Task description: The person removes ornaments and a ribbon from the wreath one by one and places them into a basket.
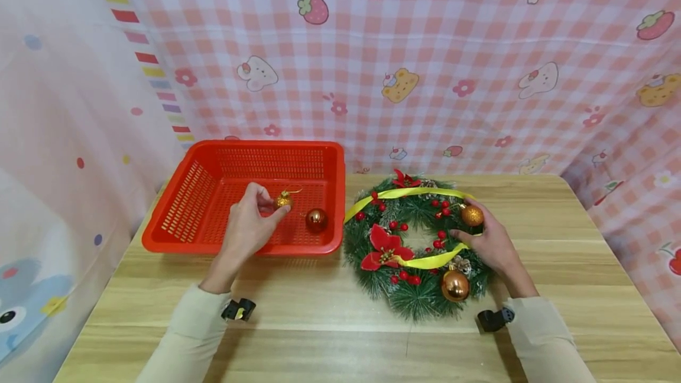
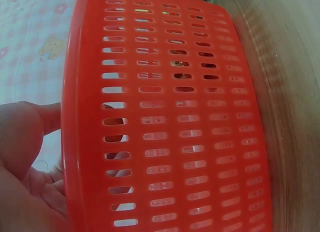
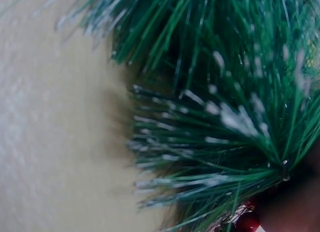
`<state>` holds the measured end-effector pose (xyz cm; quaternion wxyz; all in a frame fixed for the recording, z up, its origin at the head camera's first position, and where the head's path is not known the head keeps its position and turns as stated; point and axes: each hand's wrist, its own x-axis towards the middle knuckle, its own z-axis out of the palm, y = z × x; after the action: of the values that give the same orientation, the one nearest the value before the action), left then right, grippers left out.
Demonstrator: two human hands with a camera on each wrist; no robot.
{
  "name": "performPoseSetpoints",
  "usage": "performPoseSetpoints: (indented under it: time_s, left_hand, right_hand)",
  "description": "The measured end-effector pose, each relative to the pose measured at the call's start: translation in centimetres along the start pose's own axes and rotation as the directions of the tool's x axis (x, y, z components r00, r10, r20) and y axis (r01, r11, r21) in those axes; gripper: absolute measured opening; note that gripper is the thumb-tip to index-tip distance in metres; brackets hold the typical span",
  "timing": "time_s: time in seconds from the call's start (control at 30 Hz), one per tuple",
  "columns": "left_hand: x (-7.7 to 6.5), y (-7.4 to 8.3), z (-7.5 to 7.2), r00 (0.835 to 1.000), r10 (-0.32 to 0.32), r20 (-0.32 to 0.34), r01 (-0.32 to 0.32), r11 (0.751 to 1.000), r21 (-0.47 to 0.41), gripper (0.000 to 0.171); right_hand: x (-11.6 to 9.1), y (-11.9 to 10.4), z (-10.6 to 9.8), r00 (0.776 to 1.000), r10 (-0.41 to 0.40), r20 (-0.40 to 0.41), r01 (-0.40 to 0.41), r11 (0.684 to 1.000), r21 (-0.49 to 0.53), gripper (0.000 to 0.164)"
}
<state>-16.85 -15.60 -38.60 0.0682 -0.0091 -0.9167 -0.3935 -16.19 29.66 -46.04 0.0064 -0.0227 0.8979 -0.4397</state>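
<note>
My left hand point(image 1: 250, 220) pinches a small gold glitter bauble point(image 1: 284, 200) with a thin loop, over the red plastic basket point(image 1: 242, 248). Inside that basket lies a shiny copper bauble point(image 1: 316, 220). Slotted basket wall point(image 2: 165, 127) fills most of the left wrist view and hides the bauble's grip. On the right, a green Christmas wreath point(image 1: 417, 303) lies on the table; my right hand point(image 1: 495, 244) holds its right side, thumb toward the inner ring. Frosted wreath needles point(image 3: 215, 127) crowd the right wrist view.
The wreath carries a yellow ribbon point(image 1: 433, 260), a red poinsettia point(image 1: 384, 246), an orange glitter bauble point(image 1: 472, 215) and a copper bauble point(image 1: 455, 286). A wooden table point(image 1: 330, 336) lies underneath. A checked curtain point(image 1: 362, 64) hangs behind.
</note>
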Motion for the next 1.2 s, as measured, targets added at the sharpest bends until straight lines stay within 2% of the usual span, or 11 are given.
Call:
performPoseSetpoints:
  time_s: [0.4,0.57,0.73,0.93,1.2]
  left_hand:
    - [-0.1,-0.2,0.2,1.000,0.007,0.008,-0.007,1.000,-0.022,0.033]
    - [-0.2,-0.1,0.4,0.999,0.005,0.051,-0.003,0.999,-0.034,0.041]
    - [-0.5,0.9,0.9,0.993,0.032,0.109,-0.027,0.999,-0.040,0.054]
    - [-1.0,2.4,2.7,0.976,0.081,0.203,-0.071,0.996,-0.057,0.058]
    - [-1.4,3.4,5.3,0.941,0.196,0.277,-0.200,0.980,-0.014,0.060]
  right_hand:
    - [0.0,0.2,0.1,1.000,0.007,-0.001,-0.007,1.000,0.003,0.088]
    - [0.0,0.2,0.1,1.000,0.008,-0.004,-0.008,1.000,-0.008,0.088]
    - [0.0,0.2,0.1,1.000,0.001,-0.007,-0.001,1.000,-0.006,0.089]
    - [0.1,0.2,0.3,0.999,0.005,-0.036,-0.006,1.000,-0.018,0.084]
    - [-0.1,-0.4,0.8,0.991,0.079,-0.112,-0.082,0.996,-0.026,0.082]
